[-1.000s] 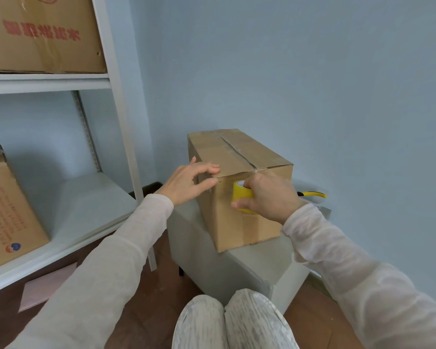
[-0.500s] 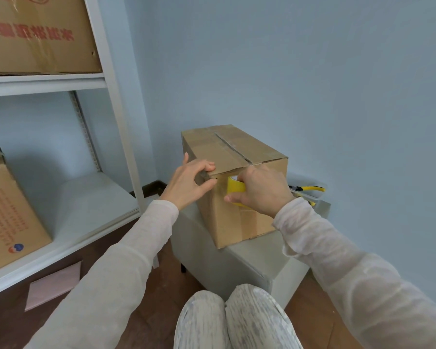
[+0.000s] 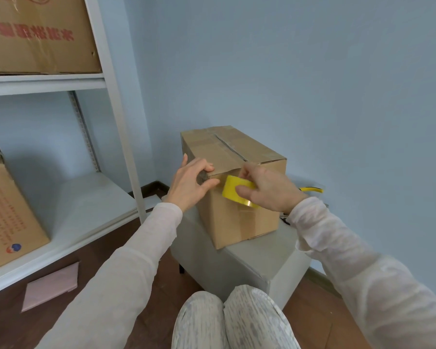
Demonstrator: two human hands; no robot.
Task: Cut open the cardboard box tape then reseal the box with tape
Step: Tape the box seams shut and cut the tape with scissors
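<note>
On the grey stool [image 3: 252, 265] beside the blue wall stands the cardboard box [image 3: 239, 222]. Its top flaps are closed, with a dark slit along the middle seam. The left hand [image 3: 190, 183] grips the near top corner of the box, fingers curled over the edge and thumb on the front face. The right hand [image 3: 269, 191] holds the yellow tape roll [image 3: 233, 190] against the upper front face, fingers curled around it. I judge that the resealing begins now. The box looks stiff at its edges but probably light, so it may slide; holding the corner is sensible. The tape is thin and sticky and can fold on itself, so the roll is best held by its sides while the free end is pressed flat.
</note>
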